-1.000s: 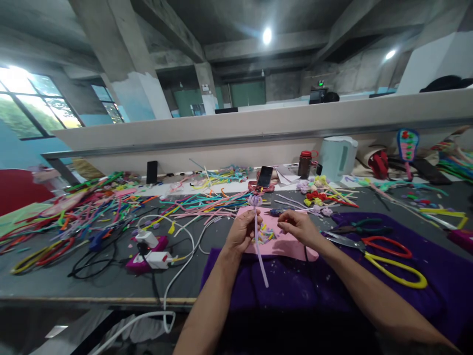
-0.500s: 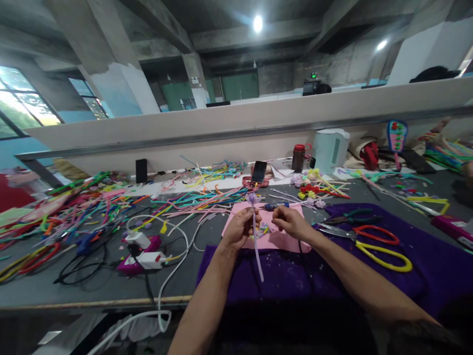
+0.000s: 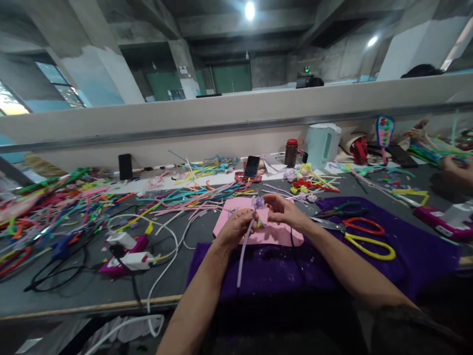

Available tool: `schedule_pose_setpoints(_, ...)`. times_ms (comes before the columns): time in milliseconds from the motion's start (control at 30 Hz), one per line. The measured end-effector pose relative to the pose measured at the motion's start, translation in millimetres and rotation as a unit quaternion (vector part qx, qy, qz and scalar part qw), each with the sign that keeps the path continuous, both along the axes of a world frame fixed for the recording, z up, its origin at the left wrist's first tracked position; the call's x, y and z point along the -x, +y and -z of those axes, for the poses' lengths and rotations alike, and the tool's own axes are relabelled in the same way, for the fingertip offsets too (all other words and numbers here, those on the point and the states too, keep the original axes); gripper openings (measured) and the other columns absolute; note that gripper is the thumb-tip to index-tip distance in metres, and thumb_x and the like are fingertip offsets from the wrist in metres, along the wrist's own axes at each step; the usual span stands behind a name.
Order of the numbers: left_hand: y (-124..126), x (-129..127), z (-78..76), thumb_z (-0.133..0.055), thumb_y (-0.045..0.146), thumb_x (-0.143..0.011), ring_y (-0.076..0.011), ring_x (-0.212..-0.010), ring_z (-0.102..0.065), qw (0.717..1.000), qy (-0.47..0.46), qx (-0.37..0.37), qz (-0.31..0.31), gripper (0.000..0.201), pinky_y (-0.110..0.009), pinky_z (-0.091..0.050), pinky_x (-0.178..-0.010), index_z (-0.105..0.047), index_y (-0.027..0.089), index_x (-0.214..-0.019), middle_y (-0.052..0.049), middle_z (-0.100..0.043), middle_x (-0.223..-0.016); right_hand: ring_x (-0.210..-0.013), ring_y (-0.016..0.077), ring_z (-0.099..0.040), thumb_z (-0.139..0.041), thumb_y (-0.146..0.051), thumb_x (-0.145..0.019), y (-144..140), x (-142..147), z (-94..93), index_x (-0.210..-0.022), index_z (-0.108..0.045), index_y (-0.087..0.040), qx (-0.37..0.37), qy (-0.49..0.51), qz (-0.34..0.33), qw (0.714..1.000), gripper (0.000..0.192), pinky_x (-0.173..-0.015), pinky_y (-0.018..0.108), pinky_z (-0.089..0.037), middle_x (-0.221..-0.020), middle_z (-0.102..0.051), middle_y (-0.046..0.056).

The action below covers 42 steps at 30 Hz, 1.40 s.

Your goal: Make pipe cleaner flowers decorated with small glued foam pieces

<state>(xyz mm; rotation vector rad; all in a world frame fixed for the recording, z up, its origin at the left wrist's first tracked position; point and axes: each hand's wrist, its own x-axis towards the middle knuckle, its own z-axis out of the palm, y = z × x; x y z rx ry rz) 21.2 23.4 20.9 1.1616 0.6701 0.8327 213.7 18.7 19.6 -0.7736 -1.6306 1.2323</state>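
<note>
My left hand (image 3: 233, 228) grips a lilac pipe-cleaner flower stem (image 3: 243, 250), whose long tail hangs down toward me. The small lilac bloom (image 3: 257, 201) sits at its top. My right hand (image 3: 283, 211) pinches a small pink piece against the stem just under the bloom. Both hands hover over a pink foam sheet (image 3: 275, 234), which lies on a purple cloth (image 3: 414, 246). A few small coloured bits lie on the sheet, mostly hidden by my hands.
Yellow-and-red scissors (image 3: 364, 239) and dark pliers (image 3: 342, 208) lie on the cloth at right. Several coloured pipe cleaners (image 3: 55, 207) litter the left. A power strip with cables (image 3: 125, 251), a phone (image 3: 252, 166), a kettle (image 3: 322, 143) and another person's hand (image 3: 456, 170) are around.
My right hand moved left and up to the bloom, now holding a pink piece against it. The stem tilted, its tail swinging left. The camera turned slightly right.
</note>
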Motion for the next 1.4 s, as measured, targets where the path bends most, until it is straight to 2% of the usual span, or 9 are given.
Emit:
schedule_pose_setpoints(67, -1, 0, 0.0, -0.058, 0.036, -0.072, -0.0046, -0.039, -0.039, 0.999, 0.03, 0.003, 0.01, 0.024, -0.016, -0.025, -0.039, -0.056, 0.012, -0.072, 0.001, -0.051, -0.05, -0.062, 0.006, -0.051, -0.073, -0.024, -0.057, -1, -2, -3.3, -0.124, -0.037, -0.027, 0.003, 0.012, -0.03, 0.999, 0.077, -0.05, 0.019, -0.043, -0.121, -0.045, 0.008)
schedule_pose_setpoints(167, -3, -1, 0.5, -0.058, 0.037, -0.071, -0.004, -0.035, -0.034, 0.997, 0.065, 0.001, 0.042, 0.025, -0.017, -0.02, -0.037, -0.056, 0.012, -0.07, 0.002, -0.049, -0.045, -0.069, 0.0077, -0.052, -0.076, -0.021, -0.054, -5, -3, -7.0, -0.127, -0.034, -0.03, -0.009, -0.003, -0.056, 0.998, 0.085, -0.056, 0.021, -0.045, -0.125, -0.041, 0.008)
schedule_pose_setpoints(367, -5, -5, 2.1, -0.057, 0.038, -0.071, -0.0053, -0.036, -0.038, 0.995, 0.076, -0.017, 0.06, 0.026, -0.019, -0.021, -0.037, -0.057, 0.012, -0.07, 0.001, -0.05, -0.045, -0.077, 0.0108, -0.053, -0.075, -0.024, -0.057, -11, 0, -9.7, -0.116, -0.046, -0.027, -0.035, -0.019, -0.061, 0.997, 0.066, -0.06, 0.021, -0.046, -0.109, -0.049, 0.003)
schedule_pose_setpoints(733, -7, -5, 1.2, -0.058, 0.031, -0.072, -0.005, -0.036, -0.039, 0.997, 0.049, -0.008, 0.066, 0.02, -0.018, -0.023, -0.038, -0.058, 0.012, -0.068, 0.001, -0.05, -0.046, -0.055, 0.0069, -0.049, -0.069, -0.029, -0.066, -10, 2, -6.9, -0.104, -0.05, -0.02, -0.006, 0.004, -0.044, 0.999, 0.044, -0.043, 0.017, -0.038, -0.077, -0.055, -0.001)
schedule_pose_setpoints(833, -7, -5, 0.4, -0.058, 0.032, -0.072, -0.0047, -0.035, -0.038, 0.996, 0.053, -0.003, 0.068, 0.02, -0.018, -0.022, -0.037, -0.058, 0.012, -0.068, 0.001, -0.05, -0.045, -0.055, 0.007, -0.049, -0.069, -0.028, -0.065, -11, 3, -7.4, -0.101, -0.051, -0.02, -0.001, 0.01, -0.044, 0.999, 0.042, -0.043, 0.017, -0.039, -0.075, -0.055, -0.002)
schedule_pose_setpoints(933, -7, -5, 0.0, -0.058, 0.034, -0.072, -0.0042, -0.034, -0.036, 0.996, 0.053, 0.0, 0.067, 0.022, -0.018, -0.02, -0.037, -0.058, 0.012, -0.069, 0.002, -0.049, -0.044, -0.061, 0.0076, -0.052, -0.071, -0.026, -0.063, -11, 3, -8.5, -0.109, -0.048, -0.021, -0.004, 0.005, -0.048, 0.999, 0.052, -0.048, 0.018, -0.042, -0.091, -0.056, 0.002)
schedule_pose_setpoints(1067, -4, -5, 2.2, -0.062, 0.034, -0.07, -0.0048, -0.041, -0.042, 0.999, 0.039, -0.006, 0.013, 0.022, -0.017, -0.025, -0.04, -0.059, 0.013, -0.072, 0.001, -0.053, -0.051, -0.068, 0.0077, -0.054, -0.074, -0.024, -0.057, -7, 1, -7.6, -0.122, -0.04, -0.026, -0.017, 0.003, -0.004, 1.0, 0.074, -0.053, 0.019, -0.044, -0.119, -0.047, 0.006)
schedule_pose_setpoints(1233, 1, -6, 8.1, -0.062, 0.037, -0.07, -0.004, -0.048, -0.042, 0.994, 0.01, -0.053, -0.095, 0.026, -0.017, -0.026, -0.042, -0.064, 0.013, -0.08, -0.001, -0.055, -0.068, -0.051, 0.0067, -0.051, -0.06, -0.037, -0.072, -4, 4, -1.6, -0.089, -0.055, -0.017, 0.033, 0.013, 0.058, 0.998, 0.027, -0.038, 0.016, -0.033, -0.079, -0.059, 0.001)
schedule_pose_setpoints(1400, -1, -13, 7.5, -0.064, 0.039, -0.068, -0.0026, -0.045, -0.039, 0.988, 0.002, -0.08, -0.134, 0.026, -0.018, -0.026, -0.041, -0.064, 0.014, -0.078, 0.002, -0.051, -0.066, -0.043, 0.0052, -0.047, -0.059, -0.034, -0.072, -13, 26, -0.9, -0.075, -0.056, -0.015, 0.048, 0.006, -0.001, 0.999, 0.019, -0.036, 0.016, -0.03, -0.062, -0.057, -0.002)
